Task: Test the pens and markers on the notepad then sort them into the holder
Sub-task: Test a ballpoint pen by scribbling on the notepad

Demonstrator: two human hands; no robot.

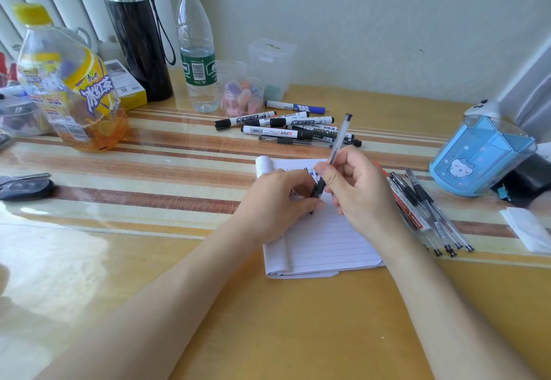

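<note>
A lined notepad (322, 239) lies open at the table's middle, with blue and dark scribbles near its top. My right hand (354, 182) grips a clear gel pen (340, 138), tilted with its tip down over the page. My left hand (277, 200) rests on the notepad's left part, its fingertips pinching the pen's lower end, where the cap is. A heap of whiteboard markers and pens (286, 129) lies behind the notepad. More gel pens (426, 212) lie to the right of it. The blue pen holder (477, 158) stands at the right.
At the back left stand an iced-tea bottle (71, 87), a black flask (134, 30) and a water bottle (196, 48). A clear jar (243, 96) and a plastic box (271, 63) sit behind the markers. Keys (24, 185) lie at the left; folded paper (527, 227) at the right.
</note>
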